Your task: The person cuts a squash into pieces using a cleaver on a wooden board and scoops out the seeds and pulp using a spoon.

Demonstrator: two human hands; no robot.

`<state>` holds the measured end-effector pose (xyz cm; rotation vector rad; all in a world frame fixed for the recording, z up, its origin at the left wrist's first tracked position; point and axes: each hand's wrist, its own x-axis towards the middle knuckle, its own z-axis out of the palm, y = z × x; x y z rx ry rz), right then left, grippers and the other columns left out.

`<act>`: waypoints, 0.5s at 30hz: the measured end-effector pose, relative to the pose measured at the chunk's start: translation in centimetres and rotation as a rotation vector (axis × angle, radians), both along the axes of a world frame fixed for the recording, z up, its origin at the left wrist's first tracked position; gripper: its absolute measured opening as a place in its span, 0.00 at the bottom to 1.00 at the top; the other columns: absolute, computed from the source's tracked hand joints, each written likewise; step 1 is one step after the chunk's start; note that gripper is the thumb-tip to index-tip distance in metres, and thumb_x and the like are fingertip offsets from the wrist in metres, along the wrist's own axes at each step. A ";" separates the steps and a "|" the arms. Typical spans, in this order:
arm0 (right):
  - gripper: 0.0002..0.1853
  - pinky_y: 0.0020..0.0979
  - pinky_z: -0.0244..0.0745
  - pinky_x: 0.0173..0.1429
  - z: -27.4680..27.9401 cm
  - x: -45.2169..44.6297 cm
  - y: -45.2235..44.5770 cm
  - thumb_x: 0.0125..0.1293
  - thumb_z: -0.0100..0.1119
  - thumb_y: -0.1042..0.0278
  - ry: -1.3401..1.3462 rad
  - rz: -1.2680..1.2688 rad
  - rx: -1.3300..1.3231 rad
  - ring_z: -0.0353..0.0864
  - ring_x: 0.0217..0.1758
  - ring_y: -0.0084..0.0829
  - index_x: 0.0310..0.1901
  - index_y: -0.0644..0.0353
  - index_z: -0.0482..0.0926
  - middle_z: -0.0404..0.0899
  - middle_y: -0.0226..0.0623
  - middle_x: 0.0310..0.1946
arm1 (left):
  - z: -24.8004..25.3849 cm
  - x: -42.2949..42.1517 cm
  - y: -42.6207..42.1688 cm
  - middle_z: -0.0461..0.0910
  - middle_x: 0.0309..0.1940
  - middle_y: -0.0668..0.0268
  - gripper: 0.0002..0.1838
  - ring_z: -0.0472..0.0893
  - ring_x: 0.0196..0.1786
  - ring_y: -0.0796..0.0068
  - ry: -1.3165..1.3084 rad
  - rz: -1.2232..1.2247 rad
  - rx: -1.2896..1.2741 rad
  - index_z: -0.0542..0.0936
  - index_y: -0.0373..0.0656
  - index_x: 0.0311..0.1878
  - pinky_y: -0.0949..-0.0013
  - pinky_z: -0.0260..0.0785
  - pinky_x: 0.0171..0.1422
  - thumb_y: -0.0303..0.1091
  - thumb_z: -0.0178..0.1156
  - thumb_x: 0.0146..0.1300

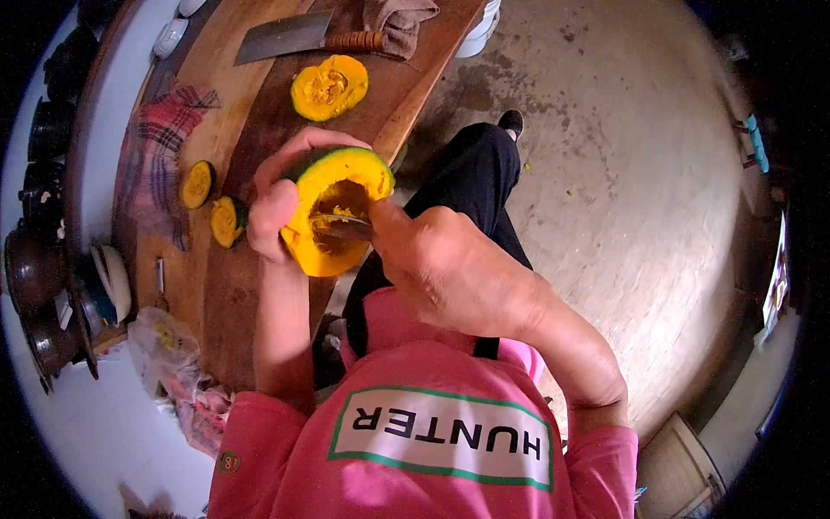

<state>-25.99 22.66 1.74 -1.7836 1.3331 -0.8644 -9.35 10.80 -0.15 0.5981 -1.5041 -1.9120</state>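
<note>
My left hand (275,208) is wrapped around a hollowed pumpkin half (376,169), its cut side tilted toward me. In my right hand (450,264) is a metal spoon (347,228), its bowl inside the pumpkin's cavity with orange strands on it. My fingers cover most of the spoon's handle. Beyond my left hand, another pumpkin half (313,102) lies cut side up on the wooden table (238,156), with pulp and seeds in it. Two small green-skinned pumpkin end pieces, one farther off (198,184) and one closer (226,222), rest left of my left hand.
A cleaver (281,39) with a wrapped handle lies at the table's far end beside a brown cloth (406,26). A plaid cloth (156,173) and a plastic bag (164,342) are on the left. Dark pots (39,264) line the far left. A white bucket (480,35) stands past the table edge.
</note>
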 end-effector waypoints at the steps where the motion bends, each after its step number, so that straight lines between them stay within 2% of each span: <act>1: 0.14 0.50 0.79 0.33 -0.2 0.0 0.0 0.57 0.57 0.76 -0.024 -0.002 0.024 0.82 0.29 0.59 0.44 0.73 0.70 0.78 0.56 0.23 | -0.1 -0.1 -0.2 0.81 0.44 0.51 0.42 0.82 0.46 0.62 0.019 -0.017 0.031 0.73 0.25 0.52 0.64 0.74 0.54 0.62 0.55 0.54; 4: 0.07 0.44 0.66 0.26 -1.4 0.6 0.1 0.66 0.55 0.77 -0.256 -0.066 0.012 0.75 0.24 0.55 0.35 0.68 0.67 0.70 0.53 0.18 | 0.0 -0.2 -0.6 0.80 0.44 0.50 0.42 0.82 0.46 0.62 0.028 -0.026 0.027 0.73 0.25 0.53 0.64 0.74 0.54 0.62 0.55 0.54; 7: 0.08 0.43 0.65 0.26 -1.5 0.1 -0.1 0.68 0.55 0.76 -0.325 -0.065 0.005 0.76 0.24 0.54 0.34 0.68 0.68 0.71 0.53 0.19 | -0.1 -0.5 -1.0 0.80 0.45 0.50 0.41 0.82 0.47 0.61 0.017 -0.046 0.009 0.73 0.26 0.53 0.63 0.74 0.55 0.62 0.54 0.55; 10: 0.07 0.42 0.66 0.27 -1.7 -0.1 -0.2 0.69 0.55 0.75 -0.389 -0.059 0.003 0.77 0.25 0.54 0.35 0.68 0.69 0.72 0.54 0.20 | -1.2 -0.7 -0.6 0.81 0.42 0.48 0.45 0.82 0.42 0.57 0.051 0.070 0.191 0.72 0.29 0.53 0.56 0.76 0.51 0.70 0.47 0.58; 13: 0.06 0.41 0.67 0.29 -1.9 -0.4 -0.4 0.70 0.53 0.75 -0.385 -0.044 -0.013 0.78 0.27 0.53 0.37 0.68 0.70 0.74 0.54 0.22 | -0.1 -1.6 0.8 0.81 0.43 0.48 0.44 0.81 0.42 0.55 0.150 0.309 0.552 0.74 0.31 0.54 0.55 0.75 0.52 0.70 0.44 0.61; 14: 0.06 0.41 0.67 0.29 -2.2 -0.5 -0.3 0.70 0.53 0.75 -0.423 -0.013 -0.010 0.78 0.27 0.53 0.37 0.68 0.70 0.75 0.54 0.23 | 0.1 -1.1 0.2 0.81 0.41 0.47 0.43 0.81 0.40 0.55 0.079 0.138 0.493 0.75 0.30 0.53 0.57 0.75 0.49 0.68 0.40 0.65; 15: 0.06 0.40 0.68 0.29 -2.4 -0.5 -0.2 0.71 0.52 0.75 -0.461 0.020 -0.006 0.78 0.28 0.53 0.38 0.68 0.70 0.75 0.53 0.23 | 0.2 -1.2 0.0 0.81 0.40 0.46 0.42 0.81 0.39 0.55 0.061 0.149 0.465 0.76 0.30 0.52 0.58 0.75 0.48 0.68 0.40 0.65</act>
